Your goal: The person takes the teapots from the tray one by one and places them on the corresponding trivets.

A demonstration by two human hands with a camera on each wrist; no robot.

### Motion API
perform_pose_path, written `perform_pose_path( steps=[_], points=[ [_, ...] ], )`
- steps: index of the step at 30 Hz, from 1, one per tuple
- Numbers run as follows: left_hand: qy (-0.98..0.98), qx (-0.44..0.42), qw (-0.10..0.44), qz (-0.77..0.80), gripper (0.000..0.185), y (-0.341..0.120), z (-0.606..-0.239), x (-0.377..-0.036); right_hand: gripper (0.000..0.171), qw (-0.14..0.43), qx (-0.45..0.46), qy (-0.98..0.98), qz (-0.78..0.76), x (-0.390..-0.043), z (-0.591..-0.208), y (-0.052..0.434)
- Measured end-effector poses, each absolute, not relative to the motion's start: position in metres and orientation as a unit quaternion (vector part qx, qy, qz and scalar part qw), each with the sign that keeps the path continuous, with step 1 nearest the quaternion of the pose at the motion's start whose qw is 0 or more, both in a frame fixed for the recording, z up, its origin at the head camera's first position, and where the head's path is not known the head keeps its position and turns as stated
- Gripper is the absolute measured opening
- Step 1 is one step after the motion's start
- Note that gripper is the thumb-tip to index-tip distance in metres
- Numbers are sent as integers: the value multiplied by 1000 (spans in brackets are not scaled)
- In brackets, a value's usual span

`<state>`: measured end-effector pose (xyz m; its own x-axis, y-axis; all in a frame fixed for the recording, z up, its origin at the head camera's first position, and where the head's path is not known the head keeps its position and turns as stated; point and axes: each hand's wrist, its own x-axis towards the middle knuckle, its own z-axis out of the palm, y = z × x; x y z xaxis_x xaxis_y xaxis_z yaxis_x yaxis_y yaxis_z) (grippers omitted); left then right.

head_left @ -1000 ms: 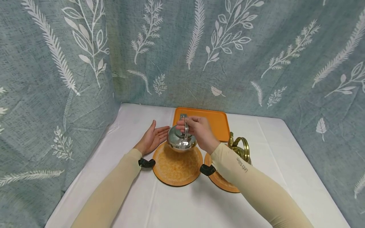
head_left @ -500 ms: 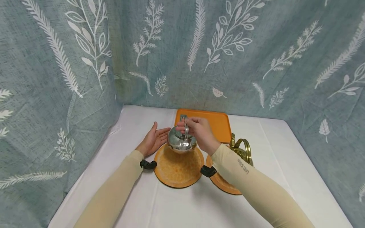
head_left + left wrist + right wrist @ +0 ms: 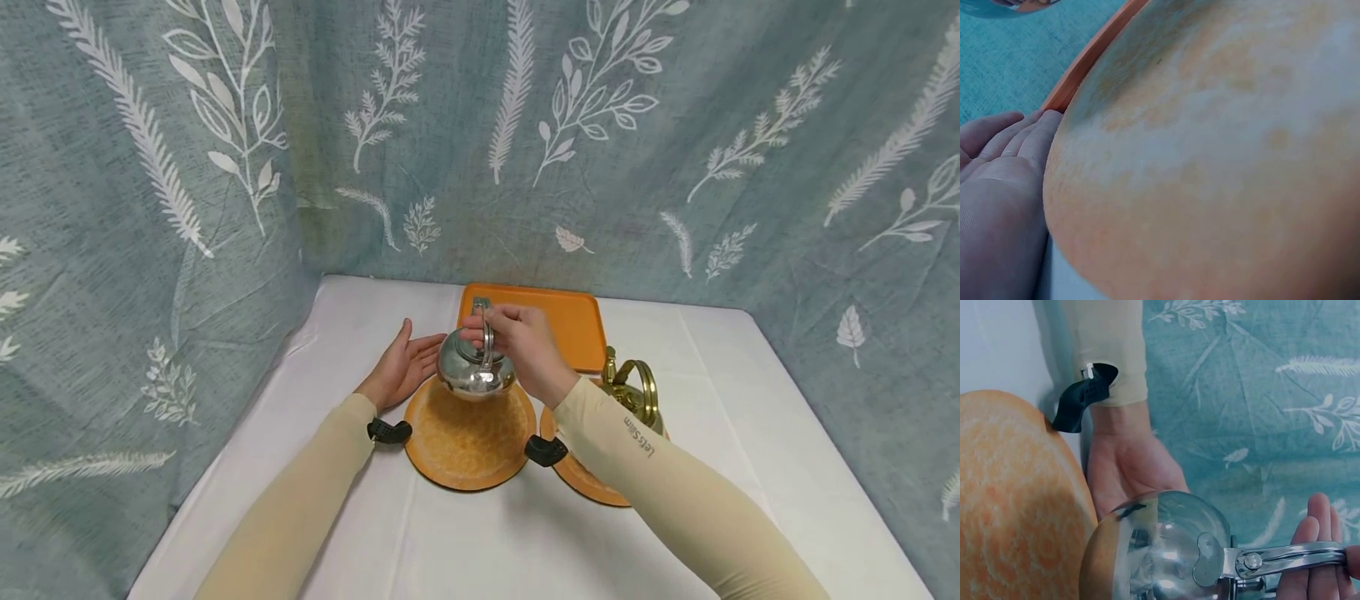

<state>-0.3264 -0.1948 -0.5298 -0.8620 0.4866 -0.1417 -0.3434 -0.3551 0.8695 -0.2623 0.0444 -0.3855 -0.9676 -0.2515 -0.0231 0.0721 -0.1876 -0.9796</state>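
My right hand (image 3: 517,337) grips the top handle of a shiny silver kettle (image 3: 474,365) and holds it just above the far edge of a round orange mat (image 3: 467,437). The right wrist view shows the kettle (image 3: 1166,550) with its handle (image 3: 1285,557) in my fingers (image 3: 1316,531). My left hand (image 3: 401,362) lies open, palm toward the kettle, on the white table at the mat's left rim. In the left wrist view its fingers (image 3: 1004,144) touch the mat (image 3: 1210,175) edge.
A brass kettle (image 3: 633,392) stands on a second orange mat (image 3: 581,475) to the right, partly behind my right forearm. An orange tray (image 3: 562,321) lies behind the kettles. Leaf-patterned curtains (image 3: 150,167) close in the white table (image 3: 712,433) at the back and left.
The silver kettle has risen slightly in my right hand, which still holds its handle. My left hand has stayed beside the mat.
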Motion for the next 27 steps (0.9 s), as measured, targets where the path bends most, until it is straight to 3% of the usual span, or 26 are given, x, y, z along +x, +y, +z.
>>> perform_pose_path(
  steps=[27],
  points=[
    [517, 71, 252, 815, 101, -193, -532, -329, 20, 90, -69, 614, -781, -245, -382, 44]
  ],
)
